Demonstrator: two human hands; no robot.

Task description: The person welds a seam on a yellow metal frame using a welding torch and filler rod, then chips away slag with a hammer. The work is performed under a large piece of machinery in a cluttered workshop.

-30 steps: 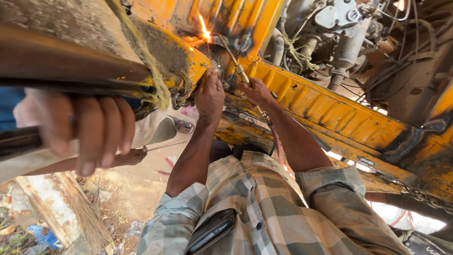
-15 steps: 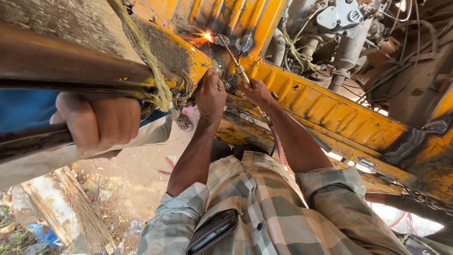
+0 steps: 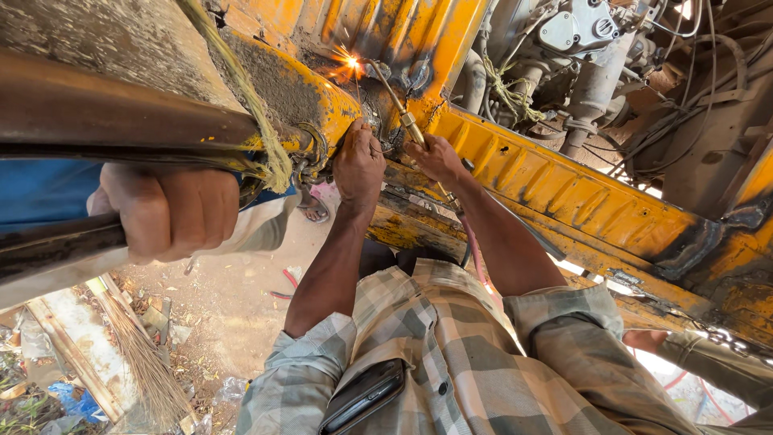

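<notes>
Head: right hand (image 3: 435,159) clenches torch (image 3: 396,103); left hand (image 3: 358,167) curled, hold unclear; phone (image 3: 362,396) in pocket (image 3: 409,396).

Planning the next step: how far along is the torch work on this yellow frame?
Done: the yellow frame is scorched black around the spot. In hand: the right hand holds the torch, sparks at its tip; the left hand rests beside it. Left: no finished cut or seam shows.
</notes>
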